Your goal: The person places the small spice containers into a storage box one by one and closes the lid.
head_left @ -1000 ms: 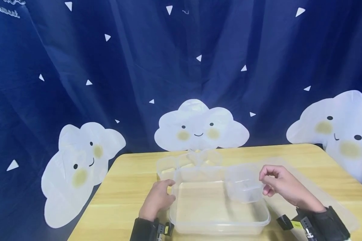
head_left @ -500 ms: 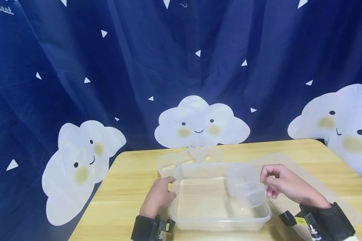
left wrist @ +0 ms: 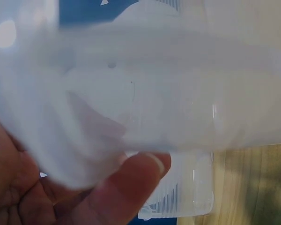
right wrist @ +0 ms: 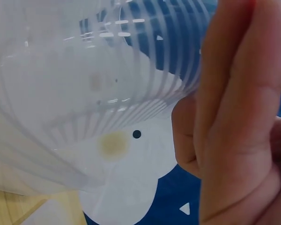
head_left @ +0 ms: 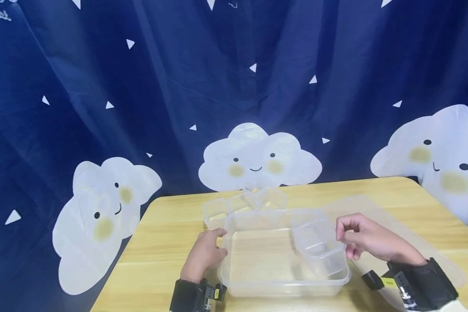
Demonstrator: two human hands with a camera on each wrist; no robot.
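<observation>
A large clear plastic box [head_left: 281, 289] stands on the table, its left wall gripped between the thumb and fingers of my left hand [head_left: 204, 255]. The same wall [left wrist: 173, 98] fills much of the left wrist view, with the thumb [left wrist: 131, 183] below it. My right hand [head_left: 370, 239] pinches the right edge of a small clear plastic container [head_left: 320, 247], which is tilted within the right end of the large box. Ribbed sides of this small container [right wrist: 98, 79] show in the right wrist view, next to the curled fingers [right wrist: 239, 117].
Several small clear containers [head_left: 242, 203] stand in a row behind the large box. A flat translucent sheet, like a lid [head_left: 421, 253], lies on the table [head_left: 152, 247] under the right forearm. A blue curtain [head_left: 171, 86] with clouds hangs behind the table.
The small container has come down and toward me inside the right end of the large box, and its tilt has changed. My left hand has kept its hold on the wall.
</observation>
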